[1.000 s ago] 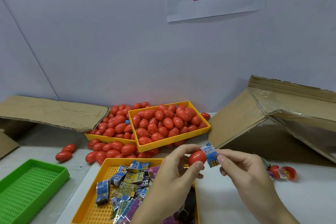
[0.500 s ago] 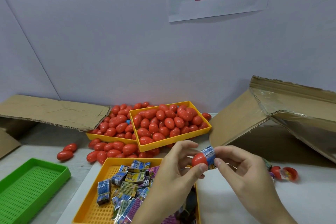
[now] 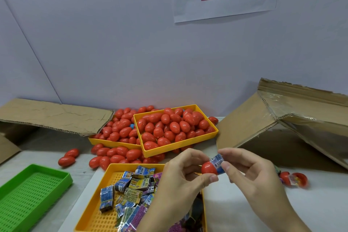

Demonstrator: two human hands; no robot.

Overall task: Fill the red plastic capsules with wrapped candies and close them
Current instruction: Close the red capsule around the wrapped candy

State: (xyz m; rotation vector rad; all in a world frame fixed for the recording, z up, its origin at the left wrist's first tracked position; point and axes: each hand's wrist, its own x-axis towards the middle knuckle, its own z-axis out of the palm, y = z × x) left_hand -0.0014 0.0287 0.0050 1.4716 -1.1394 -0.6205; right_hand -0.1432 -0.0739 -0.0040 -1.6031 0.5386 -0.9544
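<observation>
My left hand (image 3: 180,179) pinches a red capsule half (image 3: 208,168) between thumb and fingers above the near yellow tray. My right hand (image 3: 250,173) pinches a blue wrapped candy (image 3: 217,162) whose end sits in the mouth of that half. Below the hands, the near yellow tray (image 3: 98,201) holds several wrapped candies (image 3: 131,186). An open capsule with candy in it (image 3: 293,179) lies on the table to the right.
Two yellow trays (image 3: 180,144) heaped with closed red capsules stand at the back, with loose capsules (image 3: 67,158) spilled around them. A green tray (image 3: 28,192) sits at the left. Cardboard boxes stand at the far left (image 3: 52,117) and right (image 3: 293,118).
My right hand has pushed the blue candy from just beside the capsule half into its opening. Both hands stayed close together over the tray.
</observation>
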